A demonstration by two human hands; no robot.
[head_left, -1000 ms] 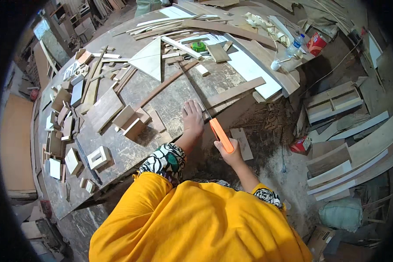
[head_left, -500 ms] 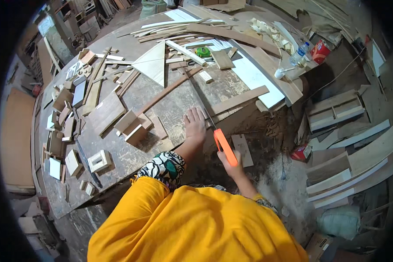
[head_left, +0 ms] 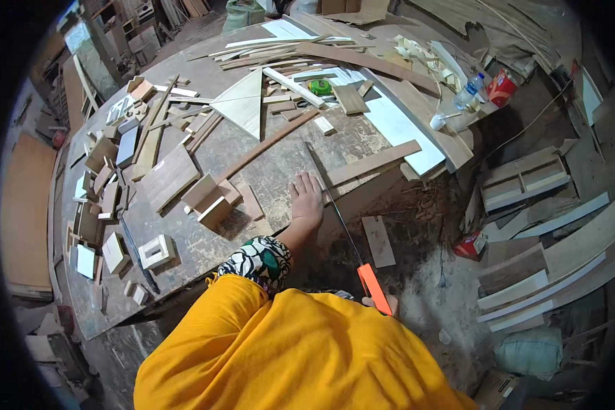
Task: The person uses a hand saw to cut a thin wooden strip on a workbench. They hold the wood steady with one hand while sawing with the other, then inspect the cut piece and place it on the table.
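Observation:
My left hand point(head_left: 305, 203) lies flat with its fingers stretched out, pressing on the end of a brown wooden board point(head_left: 372, 165) at the near edge of the workbench. In my right hand point(head_left: 392, 305), low and to the right, is the orange handle of a handsaw point(head_left: 374, 290); that hand is mostly hidden behind the handle. The long thin blade runs up and left from the handle, crossing the board just right of my left fingers, with its tip over the bench top.
The workbench point(head_left: 280, 154) carries a long brown strip point(head_left: 270, 145), a pale triangular panel point(head_left: 242, 106), a green tape measure point(head_left: 319, 87) and small wooden boxes point(head_left: 215, 212). A plastic bottle point(head_left: 469, 92) and red package point(head_left: 501, 87) stand far right. Wooden frames point(head_left: 526, 181) lie on the floor.
My right hand has pulled the saw back toward me, down and to the right, so more blade shows below the board. My left hand stays on the board.

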